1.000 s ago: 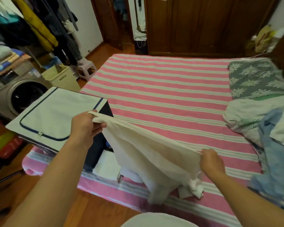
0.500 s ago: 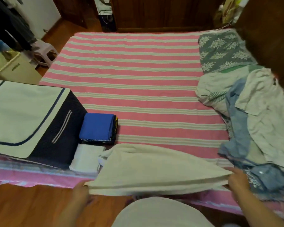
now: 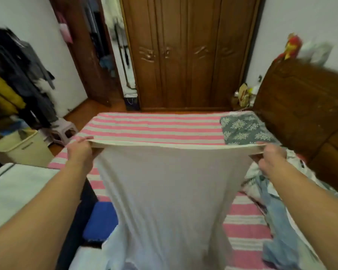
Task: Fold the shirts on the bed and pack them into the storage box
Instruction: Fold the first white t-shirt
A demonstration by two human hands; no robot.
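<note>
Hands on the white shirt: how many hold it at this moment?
2. The left hand grips the top edge of the white shirt at its left end; the right hand grips the right end, above the bed.

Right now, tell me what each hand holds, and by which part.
Both hold one white shirt, stretched in the air: the left hand grips one end of its top edge, the right hand the other.

So I count two hands, left hand [image 3: 80, 155] and right hand [image 3: 271, 160], one white shirt [image 3: 164, 201] over the bed [image 3: 154, 125]. One blue folded shirt [image 3: 100, 221] on the bed, one storage box [image 3: 18, 191] at its left edge, one wardrobe [image 3: 185, 53] behind it
</note>
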